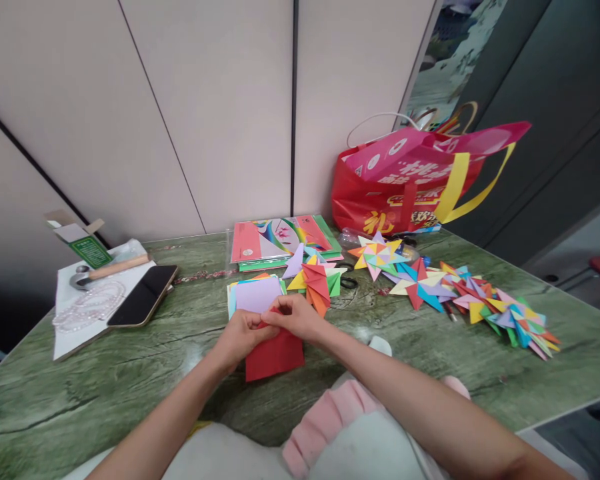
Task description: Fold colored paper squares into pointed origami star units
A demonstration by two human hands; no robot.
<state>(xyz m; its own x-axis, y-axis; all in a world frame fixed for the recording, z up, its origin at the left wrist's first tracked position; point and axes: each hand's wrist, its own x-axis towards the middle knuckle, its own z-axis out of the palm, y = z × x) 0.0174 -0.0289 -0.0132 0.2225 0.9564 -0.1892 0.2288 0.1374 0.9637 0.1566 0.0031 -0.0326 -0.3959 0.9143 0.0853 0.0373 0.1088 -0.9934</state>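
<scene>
A red sheet of paper hangs between my two hands near the front of the table. My left hand pinches its upper left part, fingers closed. Close beside it, my right hand grips the top edge, with thumb and fingertips nearly meeting the left ones. Part of the sheet's upper edge is hidden behind the fingers. Just beyond the hands lies a stack of coloured paper, lilac on top. To its right sits a folded multicoloured paper piece with red, orange, yellow and green points.
Several folded paper stars spread along the right side. Packs of coloured paper lie at the back, beside a red bag. At left, a phone, a hammer and a beaded strand rest around a white board.
</scene>
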